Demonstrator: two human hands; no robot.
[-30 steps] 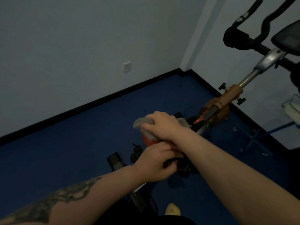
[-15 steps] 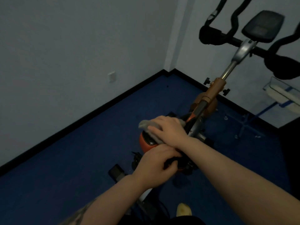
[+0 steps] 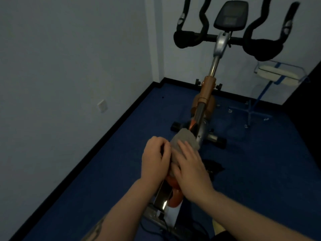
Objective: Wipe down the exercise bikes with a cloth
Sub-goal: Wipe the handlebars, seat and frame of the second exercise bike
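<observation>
This looks like a small exercise room or home gym corner. An exercise bike point(image 3: 205, 105) stands in the middle on dark blue floor covering point(image 3: 104, 180), with black curved handlebars point(image 3: 191, 39), a dark display console point(image 3: 231, 14) on top, a silver post and an orange-brown frame lower down. The walls point(image 3: 69, 58) are plain and pale, edged by a black skirting board point(image 3: 111, 129) that meets in a corner behind the bike. A white wall socket point(image 3: 102, 105) sits low on the left wall. To the right stands a light stand with a clear tray point(image 3: 281, 72) on thin blue legs. The lighting is dim.
</observation>
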